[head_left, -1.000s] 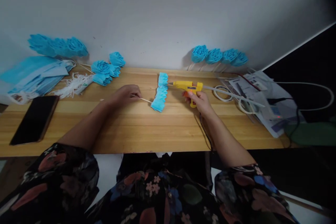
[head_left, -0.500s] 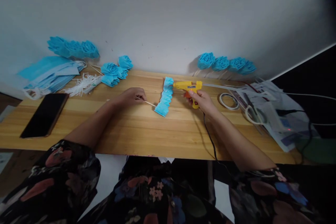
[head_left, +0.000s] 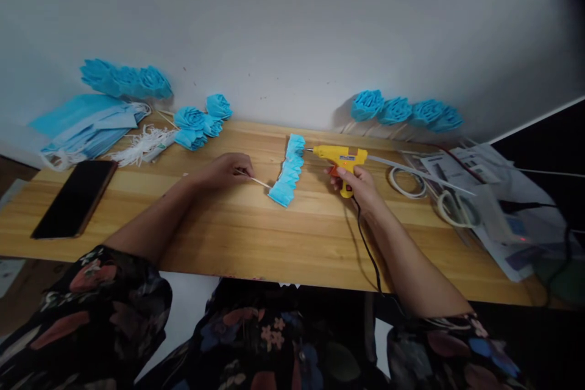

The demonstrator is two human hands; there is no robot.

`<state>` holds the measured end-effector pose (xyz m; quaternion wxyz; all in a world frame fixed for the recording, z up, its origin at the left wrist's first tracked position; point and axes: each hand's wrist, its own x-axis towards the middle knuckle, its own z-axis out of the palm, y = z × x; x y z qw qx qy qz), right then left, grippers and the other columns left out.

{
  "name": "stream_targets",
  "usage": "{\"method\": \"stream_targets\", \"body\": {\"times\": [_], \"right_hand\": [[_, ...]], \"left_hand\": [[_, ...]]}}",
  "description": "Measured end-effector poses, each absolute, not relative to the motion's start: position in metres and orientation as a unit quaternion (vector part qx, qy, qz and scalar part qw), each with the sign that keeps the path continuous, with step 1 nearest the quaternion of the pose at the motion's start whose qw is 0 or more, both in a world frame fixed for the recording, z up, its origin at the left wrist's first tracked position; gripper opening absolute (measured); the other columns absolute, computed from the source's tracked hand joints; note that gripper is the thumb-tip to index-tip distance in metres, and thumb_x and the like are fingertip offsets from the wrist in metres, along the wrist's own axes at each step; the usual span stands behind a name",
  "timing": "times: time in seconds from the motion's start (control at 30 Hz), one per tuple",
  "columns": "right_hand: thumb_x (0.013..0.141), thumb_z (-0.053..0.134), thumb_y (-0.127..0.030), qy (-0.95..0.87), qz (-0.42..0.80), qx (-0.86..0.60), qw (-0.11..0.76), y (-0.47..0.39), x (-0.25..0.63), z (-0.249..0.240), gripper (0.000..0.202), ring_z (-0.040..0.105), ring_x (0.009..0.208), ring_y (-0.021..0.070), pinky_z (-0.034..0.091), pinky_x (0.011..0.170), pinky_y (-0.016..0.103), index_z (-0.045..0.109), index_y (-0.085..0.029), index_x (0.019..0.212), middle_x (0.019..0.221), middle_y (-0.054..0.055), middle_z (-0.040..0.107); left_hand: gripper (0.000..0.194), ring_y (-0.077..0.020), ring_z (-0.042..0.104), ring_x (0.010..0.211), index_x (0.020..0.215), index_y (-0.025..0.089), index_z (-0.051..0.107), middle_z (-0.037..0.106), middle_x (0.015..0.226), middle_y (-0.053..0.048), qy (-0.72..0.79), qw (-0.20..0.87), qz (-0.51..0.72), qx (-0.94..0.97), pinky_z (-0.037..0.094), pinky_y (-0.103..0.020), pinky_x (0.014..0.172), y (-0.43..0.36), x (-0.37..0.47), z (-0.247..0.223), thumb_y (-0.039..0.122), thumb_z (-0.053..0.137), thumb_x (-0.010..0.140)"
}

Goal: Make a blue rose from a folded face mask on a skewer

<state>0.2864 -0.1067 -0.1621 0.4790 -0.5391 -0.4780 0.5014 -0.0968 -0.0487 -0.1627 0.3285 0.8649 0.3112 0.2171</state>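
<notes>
Between my hands a pleated blue strip (head_left: 290,170) of mask-like fabric lies on the wooden table (head_left: 228,228). My left hand (head_left: 230,170) pinches a thin wooden stick (head_left: 259,182), whose far end meets the strip's near end. In my right hand (head_left: 355,184) is a yellow hot glue gun (head_left: 340,157), gripped by its handle with fingers at the orange trigger. Its metal nozzle points left and sits just right of the strip's far end. A glue stick (head_left: 411,172) sticks out of its back, and a black cord hangs from the handle.
Blue fabric flowers stand along the wall at left and right (head_left: 395,111), with several more (head_left: 189,119) lying nearer. Face masks (head_left: 91,125), white ear loops (head_left: 145,145) and a phone (head_left: 75,200) occupy the left. Tape rolls (head_left: 407,181), papers and a power strip (head_left: 507,222) lie right.
My right hand has drawn the glue gun to the right, its nozzle now a little off the strip. My left hand keeps the stick at the strip's near end. The view has shifted slightly.
</notes>
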Motion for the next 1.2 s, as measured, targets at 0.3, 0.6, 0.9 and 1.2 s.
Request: {"method": "stream_targets", "body": {"times": [0.3,0.6,0.9,1.2], "right_hand": [[0.062,0.098,-0.073,-0.473,0.516,-0.535,0.474,-0.108,0.281,-0.162,0.061,0.060,0.065,0.0141,0.051,0.057,0.029,0.079,-0.022,0.090,0.100,0.011,0.087],[0.070,0.088,-0.084,-0.538,0.506,-0.522,0.426,-0.114,0.283,-0.158,0.064,0.057,0.064,0.0150,0.047,0.060,0.030,0.077,-0.023,0.083,0.081,0.006,0.078],[0.077,0.069,-0.102,-0.634,0.470,-0.519,0.328,-0.117,0.285,-0.158,0.081,0.050,0.065,0.0161,0.039,0.061,0.032,0.079,-0.021,0.077,0.069,0.004,0.064],[0.083,0.061,-0.102,-0.696,0.419,-0.511,0.282,-0.121,0.285,-0.153,0.082,0.052,0.069,0.0186,0.041,0.066,0.035,0.083,-0.023,0.082,0.071,0.003,0.060]], "left_hand": [[0.039,-0.0173,0.067,0.077,0.087,0.017,0.078,0.076,0.087,-0.006,0.316,0.340,0.219,0.859,0.050,-0.026,0.069,-0.051,-0.096,-0.158,0.053,0.074,0.102],[0.043,-0.0181,0.068,0.081,0.088,0.018,0.079,0.077,0.089,-0.007,0.309,0.334,0.198,0.868,0.050,-0.026,0.074,-0.041,-0.103,-0.167,0.059,0.075,0.100],[0.041,-0.0199,0.069,0.084,0.089,0.021,0.078,0.077,0.092,-0.007,0.306,0.338,0.189,0.870,0.051,-0.029,0.075,-0.039,-0.105,-0.170,0.059,0.074,0.101],[0.050,-0.0190,0.069,0.083,0.087,0.020,0.077,0.076,0.091,-0.007,0.293,0.341,0.193,0.872,0.051,-0.028,0.076,-0.042,-0.103,-0.165,0.066,0.071,0.104]]}}
